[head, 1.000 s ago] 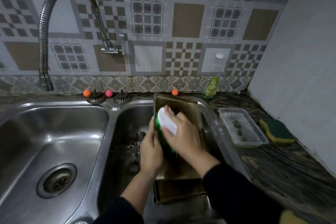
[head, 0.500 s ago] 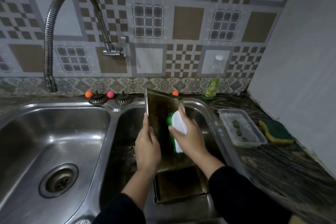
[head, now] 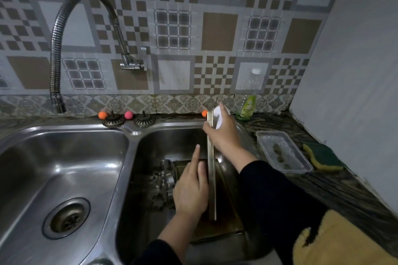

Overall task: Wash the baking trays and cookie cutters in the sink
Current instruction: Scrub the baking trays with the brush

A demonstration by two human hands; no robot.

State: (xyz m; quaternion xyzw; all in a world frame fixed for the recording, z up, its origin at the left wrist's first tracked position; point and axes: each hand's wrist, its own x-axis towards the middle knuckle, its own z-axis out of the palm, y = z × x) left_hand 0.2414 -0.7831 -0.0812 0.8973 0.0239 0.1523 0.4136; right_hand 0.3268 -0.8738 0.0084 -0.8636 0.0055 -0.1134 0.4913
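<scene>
The picture is dim and a bit soft. Light shines on the left sink [head: 64,168]. Edges bend.

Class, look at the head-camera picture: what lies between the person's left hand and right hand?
In the head view, the upright baking tray, seen edge-on, stands between the left hand and the right hand.

Home kitchen: double sink [head: 64,157], tiled backsplash [head: 215,32]

A flexible metal faucet [head: 56,49] arches over the left basin, two strainer plugs [head: 113,120] sit behind it among small coloured balls [head: 128,114], and a green soap bottle [head: 247,108], plastic container [head: 284,153] and sponge [head: 323,156] rest on the dark tabletop [head: 344,191].
</scene>
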